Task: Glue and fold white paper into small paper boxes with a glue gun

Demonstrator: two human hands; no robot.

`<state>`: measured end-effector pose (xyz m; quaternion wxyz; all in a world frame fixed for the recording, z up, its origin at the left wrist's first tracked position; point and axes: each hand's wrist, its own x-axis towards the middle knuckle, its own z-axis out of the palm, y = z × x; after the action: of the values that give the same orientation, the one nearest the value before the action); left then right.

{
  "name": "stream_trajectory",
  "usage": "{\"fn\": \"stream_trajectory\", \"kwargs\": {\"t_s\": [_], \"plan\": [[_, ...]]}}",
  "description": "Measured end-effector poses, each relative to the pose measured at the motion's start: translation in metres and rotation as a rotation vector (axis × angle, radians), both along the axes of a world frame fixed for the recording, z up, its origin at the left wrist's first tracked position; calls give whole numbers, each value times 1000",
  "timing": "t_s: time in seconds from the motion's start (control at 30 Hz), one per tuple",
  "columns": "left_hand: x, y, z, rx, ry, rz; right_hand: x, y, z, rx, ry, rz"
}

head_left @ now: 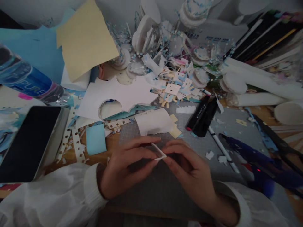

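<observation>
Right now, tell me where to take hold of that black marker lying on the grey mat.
Grip the black marker around its middle barrel, coming from above. It lies flat and slanted on the grey mat, red tip toward the person, a second dark pen tight against its right side, so probably pinch across from the freer left.

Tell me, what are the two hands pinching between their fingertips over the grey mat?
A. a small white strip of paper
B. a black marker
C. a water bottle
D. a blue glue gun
A: the left hand and right hand meet at a small white strip of paper held between their fingertips above the grey cutting mat; the black marker and blue glue gun lie untouched to the right.
</observation>
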<state>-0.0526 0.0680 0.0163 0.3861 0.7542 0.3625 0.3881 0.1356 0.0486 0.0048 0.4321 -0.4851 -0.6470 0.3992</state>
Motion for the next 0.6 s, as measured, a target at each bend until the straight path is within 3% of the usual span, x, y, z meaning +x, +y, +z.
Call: {"fn": "stream_trajectory", "kwargs": {"t_s": [0.37,0.6], "plan": [[4,-3,-2,-79,-39,-12,-1,-5,1,9,58,5],[3,-7,-5,-144,-60,40,1,2,2,-35,120,-89]]}}
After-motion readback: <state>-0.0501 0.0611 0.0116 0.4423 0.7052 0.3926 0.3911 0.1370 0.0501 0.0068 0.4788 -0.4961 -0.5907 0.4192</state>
